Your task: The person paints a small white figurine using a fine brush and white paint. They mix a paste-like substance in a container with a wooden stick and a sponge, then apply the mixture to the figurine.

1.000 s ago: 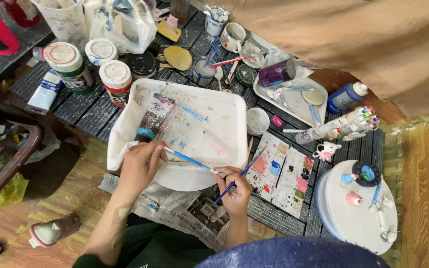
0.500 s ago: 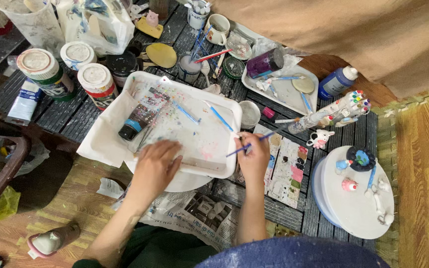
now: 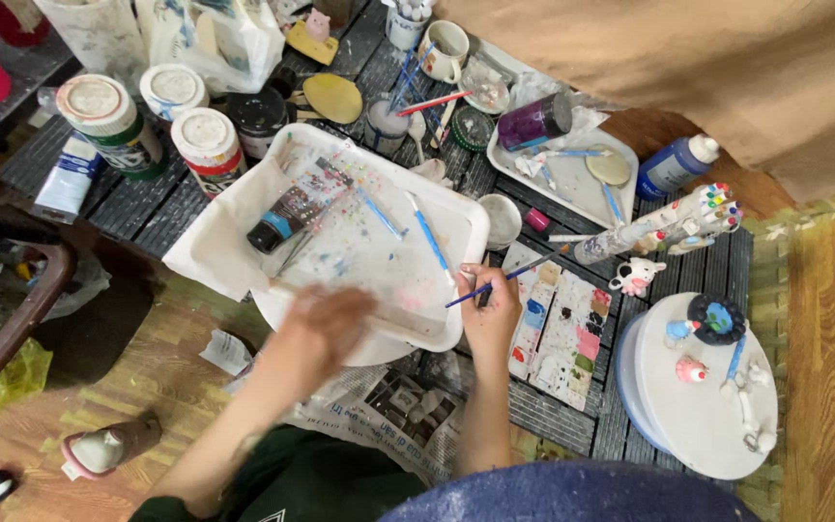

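Right hand (image 3: 488,311) pinches a blue-handled paintbrush (image 3: 504,280) beside the white tray (image 3: 456,227), while the blurred left hand (image 3: 326,329) hovers at the tray's near edge, finger state unreadable.

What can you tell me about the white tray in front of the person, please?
The white tray is a shallow rounded rectangle, plastic-looking, speckled with paint. It rests tilted over a round white plate on the dark slatted table. A dark paint tube and blue brushes lie inside. The blurred left hand covers its near edge.
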